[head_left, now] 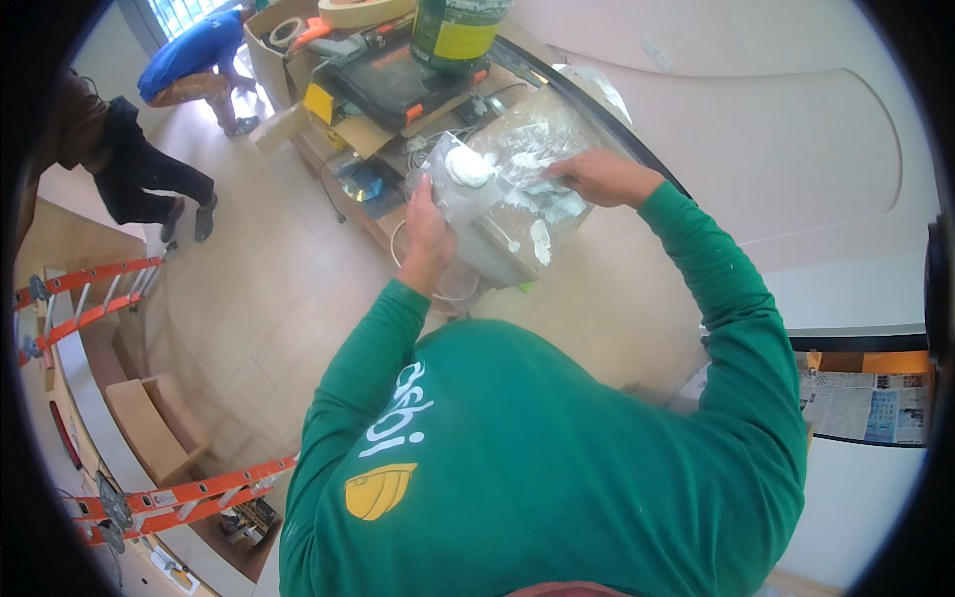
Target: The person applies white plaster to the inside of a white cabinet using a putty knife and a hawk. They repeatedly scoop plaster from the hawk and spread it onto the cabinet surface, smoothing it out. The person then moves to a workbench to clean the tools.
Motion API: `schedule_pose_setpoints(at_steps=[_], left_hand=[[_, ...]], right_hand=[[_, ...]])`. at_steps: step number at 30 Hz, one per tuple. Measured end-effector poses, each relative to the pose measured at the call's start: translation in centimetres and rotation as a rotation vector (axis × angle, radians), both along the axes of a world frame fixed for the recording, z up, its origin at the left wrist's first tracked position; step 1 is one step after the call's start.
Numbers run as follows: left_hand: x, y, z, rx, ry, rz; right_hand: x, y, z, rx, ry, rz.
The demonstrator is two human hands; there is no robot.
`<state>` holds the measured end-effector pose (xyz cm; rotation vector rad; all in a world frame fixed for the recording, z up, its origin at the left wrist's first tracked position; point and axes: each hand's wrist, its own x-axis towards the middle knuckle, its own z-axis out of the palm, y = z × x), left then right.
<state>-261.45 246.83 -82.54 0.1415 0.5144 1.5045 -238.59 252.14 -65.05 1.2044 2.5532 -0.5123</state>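
Note:
My left hand (428, 237) grips the edge of a flat, pale, translucent plate (458, 207), with the thumb up along its side. A thick lump of white putty (470, 167) sits on the plate near its far end. Level with the plate, to its right, my right hand (607, 179) is closed with its fingers pointing left. What it holds is lost against the white smears. Below the hands lies a brown surface (569, 117) streaked with white paste, and a separate white blob (540, 242) sticks near its close corner.
Beyond the hands stand a black tool case (383, 85), a green tub with a yellow label (458, 35) and a cardboard box (274, 60). Orange ladders (199, 493) are at left. Two people, one in a blue shirt (194, 55), are at far left. A pale curved panel (766, 149) is right.

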Motion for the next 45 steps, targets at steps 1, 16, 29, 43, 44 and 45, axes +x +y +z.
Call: schedule_pose_setpoints(at_steps=[1,16,29,43,44,45], left_hand=[[0.0,0.0,0.4,0.002,-0.012,-0.011],[4.6,-1.6,13.3,-0.11,0.079,-0.425],[3.1,4.0,12.5,0.167,0.345,-0.461],[4.4,5.4,13.4,0.327,0.464,-0.656],[4.8,5.4,13.4,0.304,0.482,-0.652],[5.1,5.2,13.5,0.255,0.437,-0.631]], right_hand=[[0.4,-0.5,0.8,-0.008,0.007,-0.043],[0.6,-11.5,-0.5,0.447,0.779,-0.102],[4.7,-12.2,0.6,0.484,0.93,-0.859],[0.8,-7.7,6.7,-0.849,1.605,-0.903],[1.3,-7.9,7.0,-0.789,1.682,-0.883],[2.1,-8.4,7.3,-0.724,1.759,-0.864]])
